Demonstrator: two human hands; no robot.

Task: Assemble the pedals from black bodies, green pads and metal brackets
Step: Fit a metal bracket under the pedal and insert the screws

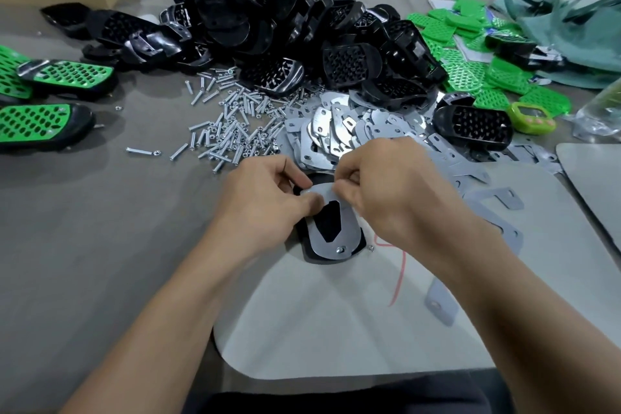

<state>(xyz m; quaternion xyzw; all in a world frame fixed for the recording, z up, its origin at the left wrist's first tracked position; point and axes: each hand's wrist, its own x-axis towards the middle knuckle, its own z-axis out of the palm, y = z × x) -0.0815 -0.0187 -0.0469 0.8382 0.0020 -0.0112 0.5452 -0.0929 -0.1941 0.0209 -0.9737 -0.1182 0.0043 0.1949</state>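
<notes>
Work piece: one black body [309,255] lies just below the centre of the frame on a pale sheet [319,319] spread over the bench [84,228]. A metal bracket [350,232] lies flat on top of it.
Long axis: the body and bracket run from the lower centre up toward the middle of the frame, with the upper end tipped slightly left.
Near end: a fastener [340,249] already sits in the bracket's lower hole. One loose nut [371,248] lies just to its right on the sheet.
Left hand [265,203]: the fingers are curled, and thumb and forefinger pinch the bracket's upper left edge.
Right hand [379,185]: the fingers are curled, with the tips pinched on the bracket's upper edge. I cannot tell whether a small part sits between them.
Key relation: the unfastened upper end lies directly under both sets of fingertips and equally close to each hand, so the next move is probably fixing that end.
Supplies: the screws [232,121] are left of centre, above the left hand. The spare brackets [353,124] are just above the right hand. The pile of bodies [268,17] is at top centre, and the green pads [470,44] are at upper right.
Finished pedals [37,121]: these lie at the left edge.
</notes>
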